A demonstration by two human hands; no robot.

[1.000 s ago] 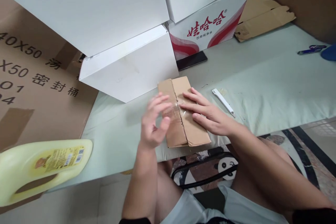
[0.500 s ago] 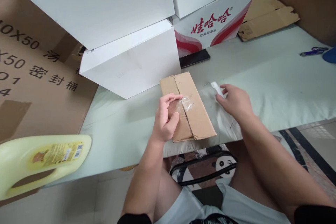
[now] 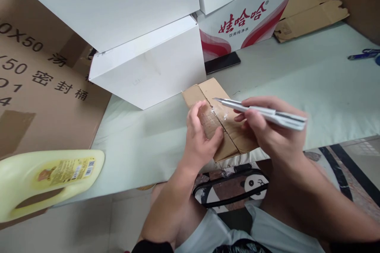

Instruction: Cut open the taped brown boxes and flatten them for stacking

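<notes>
A small cardboard box lies at the table's near edge, its top seam running lengthwise, with clear tape across the middle. On the box's left half rests my left hand, open, fingers curved and thumb spread apart from them. Closed round a silver utility knife is my right hand, over the right half of the box. The knife's blade sticks out and points left, above the seam near my left fingertips; whether it touches the cardboard I cannot tell.
White cartons are stacked behind, beside a red-and-white carton. A black phone-like slab lies before them. Flattened cardboard and a blue tool are at right. A yellow jug stands at left.
My right hand has come left from the table to above the box, bringing the knife with its blade now visible. My left hand and the box have shifted slightly right.
</notes>
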